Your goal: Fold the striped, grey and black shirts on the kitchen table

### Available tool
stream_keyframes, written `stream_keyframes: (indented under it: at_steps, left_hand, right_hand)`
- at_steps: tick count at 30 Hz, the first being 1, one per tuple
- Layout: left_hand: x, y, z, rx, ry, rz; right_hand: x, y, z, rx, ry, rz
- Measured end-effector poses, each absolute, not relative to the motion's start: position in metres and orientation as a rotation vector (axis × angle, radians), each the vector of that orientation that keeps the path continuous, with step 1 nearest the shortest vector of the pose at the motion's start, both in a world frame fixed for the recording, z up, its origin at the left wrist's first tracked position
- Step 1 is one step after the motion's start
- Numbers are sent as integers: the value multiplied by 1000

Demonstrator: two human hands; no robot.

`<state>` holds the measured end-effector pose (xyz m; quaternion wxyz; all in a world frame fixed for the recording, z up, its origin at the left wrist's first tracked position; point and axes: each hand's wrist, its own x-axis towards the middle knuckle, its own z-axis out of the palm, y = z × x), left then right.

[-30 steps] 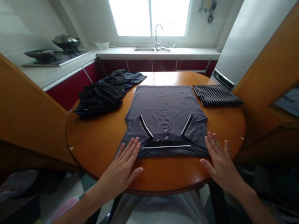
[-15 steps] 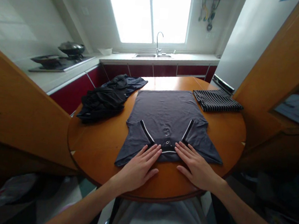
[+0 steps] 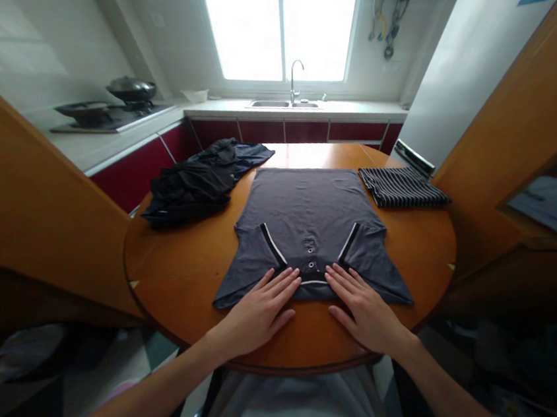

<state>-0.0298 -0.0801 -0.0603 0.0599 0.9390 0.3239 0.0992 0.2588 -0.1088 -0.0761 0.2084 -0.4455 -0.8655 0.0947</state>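
Observation:
A grey polo shirt (image 3: pixel 309 198) lies spread on the round wooden table (image 3: pixel 167 270), its collar end toward me and its hem toward the window. Both sleeves are folded inward, their black-and-white trimmed cuffs slanting toward the collar. Two snap buttons show on the placket. My left hand (image 3: pixel 260 309) rests flat with its fingertips on the left side of the black collar. On the collar's right side lie the outstretched fingers of my right hand (image 3: pixel 361 303). Neither hand grips the fabric; both thumbs are spread away over the table's near part.
A heap of dark clothes (image 3: pixel 201 184) sits at the table's left. Folded black-and-white striped cloth (image 3: pixel 403 187) lies at the far right. Beyond the table are a counter with a sink (image 3: pixel 284 104), a stove with pans (image 3: pixel 131 90) and a tall pale fridge (image 3: pixel 466 76).
Both hands keep the same place on the collar, and the shirt lies as before. Only the camera view has shifted very slightly.

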Motion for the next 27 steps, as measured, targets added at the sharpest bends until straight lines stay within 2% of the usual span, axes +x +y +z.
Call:
stream_keyframes:
  at_steps: [27]
  left_hand:
    - [-29, -80, -61, 2817, 983, 332]
  right_hand:
    - [259, -109, -75, -1249, -2386, 281]
